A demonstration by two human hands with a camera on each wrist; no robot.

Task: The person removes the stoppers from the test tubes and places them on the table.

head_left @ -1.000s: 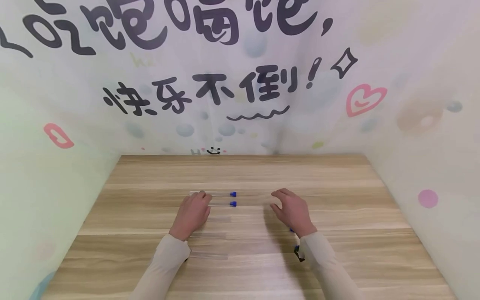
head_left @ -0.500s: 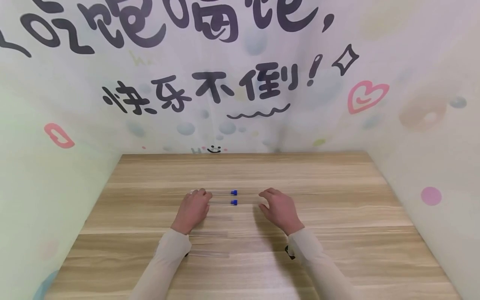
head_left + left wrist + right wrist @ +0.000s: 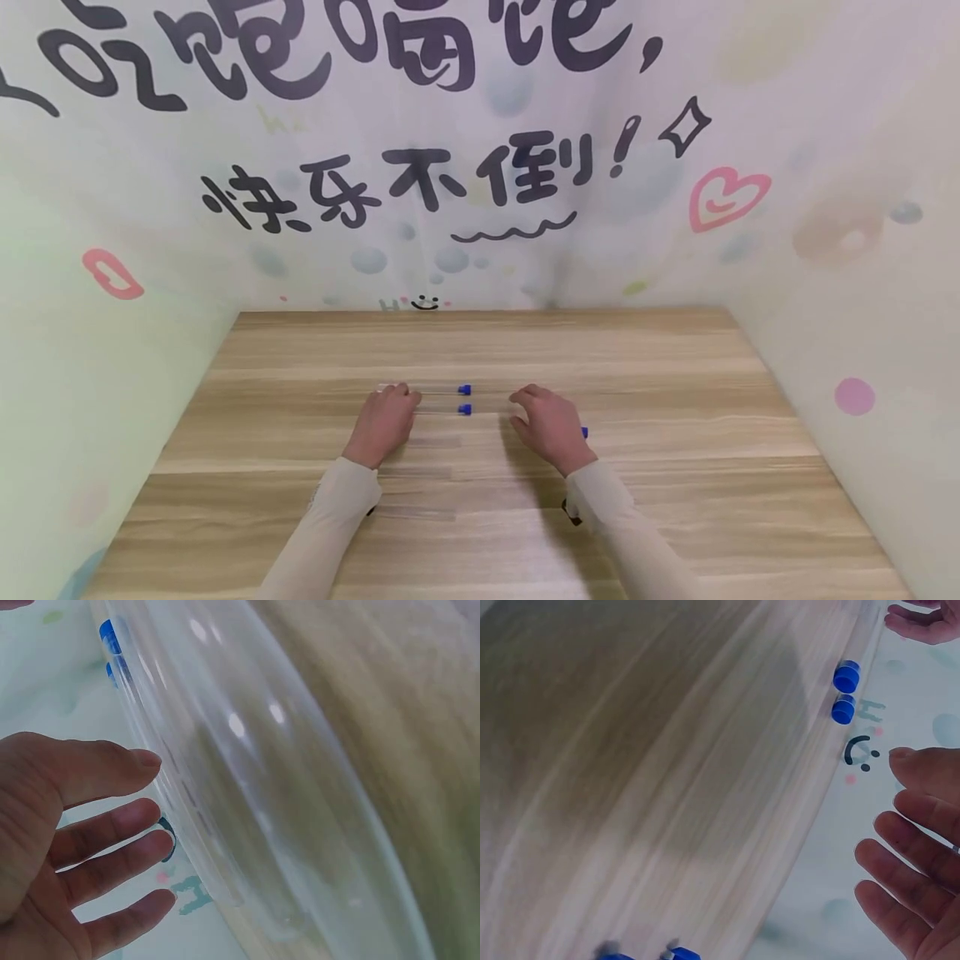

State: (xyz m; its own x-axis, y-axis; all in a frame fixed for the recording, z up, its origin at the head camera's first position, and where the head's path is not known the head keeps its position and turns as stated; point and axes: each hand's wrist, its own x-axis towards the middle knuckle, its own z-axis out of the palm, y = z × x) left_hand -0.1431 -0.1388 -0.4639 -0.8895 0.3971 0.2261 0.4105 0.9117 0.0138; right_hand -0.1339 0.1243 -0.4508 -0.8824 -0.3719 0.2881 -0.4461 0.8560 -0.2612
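Note:
Two clear tubes with blue caps (image 3: 465,390) (image 3: 465,410) lie side by side on the wooden table, cap ends to the right. My left hand (image 3: 384,427) is over their left ends; in the left wrist view its thumb and fingers are apart and loosely bent, and whether it touches a tube I cannot tell. Closer to me lie several clear tubes (image 3: 435,442) without visible caps. Right of the capped tubes, my right hand (image 3: 552,429) is over bare wood, its spread fingers (image 3: 900,855) holding nothing. A loose blue cap (image 3: 585,432) is partly hidden behind it.
More blue caps (image 3: 682,952) sit at the bottom edge of the right wrist view. The wooden table (image 3: 675,358) meets a printed back wall (image 3: 480,275), with pale walls on both sides.
My right hand has moved left, closer to the blue-capped tubes, and slowed. A blue cap shows beside it now. The left hand stays almost in place.

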